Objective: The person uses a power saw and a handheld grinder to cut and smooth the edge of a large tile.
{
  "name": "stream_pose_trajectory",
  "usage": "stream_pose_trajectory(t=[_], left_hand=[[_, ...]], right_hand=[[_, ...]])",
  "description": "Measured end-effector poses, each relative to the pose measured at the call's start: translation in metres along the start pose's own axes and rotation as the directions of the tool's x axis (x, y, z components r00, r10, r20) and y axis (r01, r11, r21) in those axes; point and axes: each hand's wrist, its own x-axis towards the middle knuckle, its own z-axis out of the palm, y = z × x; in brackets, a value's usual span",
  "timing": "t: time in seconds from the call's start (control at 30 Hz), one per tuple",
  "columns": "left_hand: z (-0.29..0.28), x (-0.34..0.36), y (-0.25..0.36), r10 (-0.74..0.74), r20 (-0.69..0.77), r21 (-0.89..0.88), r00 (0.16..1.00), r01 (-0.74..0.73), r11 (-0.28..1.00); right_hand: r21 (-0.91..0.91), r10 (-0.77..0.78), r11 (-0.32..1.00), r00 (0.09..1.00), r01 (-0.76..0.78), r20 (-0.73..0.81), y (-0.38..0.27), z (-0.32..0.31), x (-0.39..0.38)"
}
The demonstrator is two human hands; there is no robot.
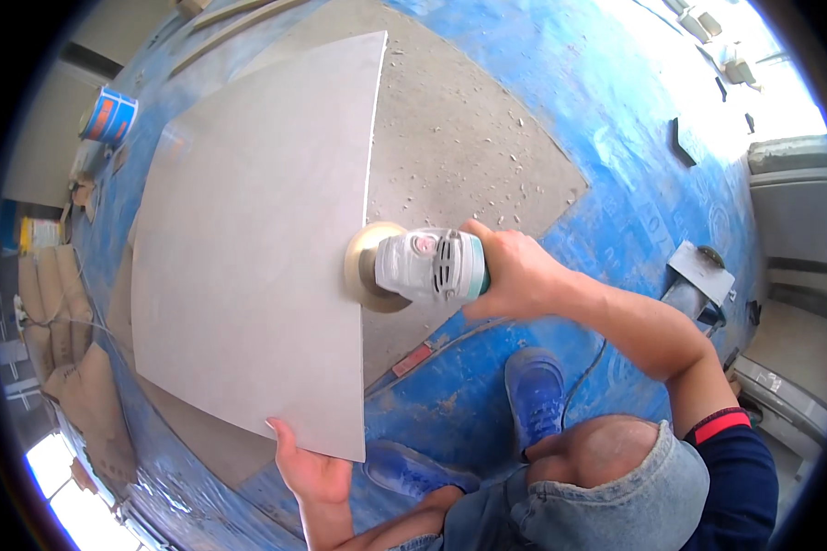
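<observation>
My right hand [516, 268] is wrapped round the body of an angle grinder [429, 265] with a pale housing and a teal rear part. Its round, cream-coloured disc [362, 264] sits at the right edge of a large light-grey tile [248, 230]. Whether the disc is spinning cannot be told. At the tile's near edge, my left hand [314, 470] grips it with the thumb on top; the other fingers are hidden beneath. Another grey-brown slab [469, 129] lies under the tile, strewn with small chips along its exposed right part.
Blue sheeting [606, 248] covers the floor. A blue and orange bucket [110, 116] lies at the far left, near brown paper sacks [60, 294]. A trowel-like tool [703, 268] rests at the right. The red bar [412, 360] and a dark cable [583, 378] lie near my shoes.
</observation>
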Motion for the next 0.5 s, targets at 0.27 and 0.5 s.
stream_pose_trajectory(t=[0.27, 0.5], left_hand=[[0.001, 0.000, 0.000, -0.013, 0.019, 0.005, 1.000, 0.013, 1.000], [-0.002, -0.001, 0.004, -0.025, 0.012, 0.007, 1.000, 0.025, 1.000]], right_hand=[[0.146, 0.053, 0.989, 0.991, -0.034, -0.126, 0.018, -0.017, 0.027], [0.026, -0.016, 1.000, 1.000, 0.015, 0.023, 0.008, -0.001, -0.001]])
